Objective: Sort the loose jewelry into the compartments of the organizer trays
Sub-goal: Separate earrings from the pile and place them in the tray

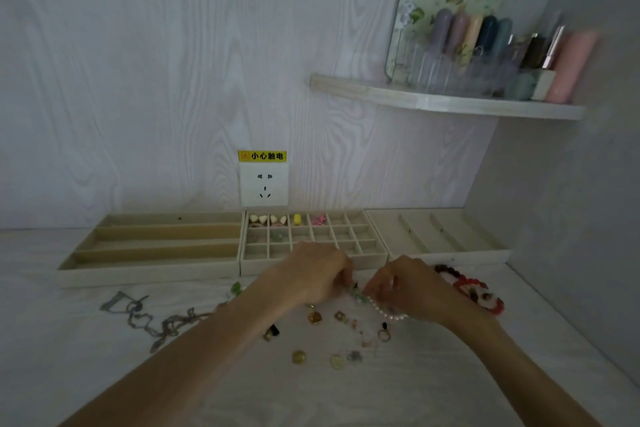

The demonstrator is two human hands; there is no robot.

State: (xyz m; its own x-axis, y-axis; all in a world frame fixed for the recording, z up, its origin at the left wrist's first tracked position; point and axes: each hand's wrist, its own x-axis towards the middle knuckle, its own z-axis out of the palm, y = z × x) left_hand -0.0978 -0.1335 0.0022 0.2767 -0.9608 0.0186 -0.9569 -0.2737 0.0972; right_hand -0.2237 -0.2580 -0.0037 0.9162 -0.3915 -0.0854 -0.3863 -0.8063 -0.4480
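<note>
Three beige organizer trays stand along the wall: a long-slot tray (156,246) on the left, a grid tray (346,236) in the middle with a few small pieces in its back cells, and a slanted-slot tray (443,236) on the right. Just in front of the grid tray, my left hand (315,274) and my right hand (405,288) both pinch a bracelet of pearl and green beads (374,305) stretched between them. Loose rings and charms (332,336) lie scattered below the hands. Red and dark beaded bracelets (474,291) lie to the right, silver chains (156,319) to the left.
A wall socket (264,184) with a yellow warning label sits above the trays. A corner shelf (433,100) at the upper right carries bottles, tubes and a floral mirror. The grey side wall closes in on the right.
</note>
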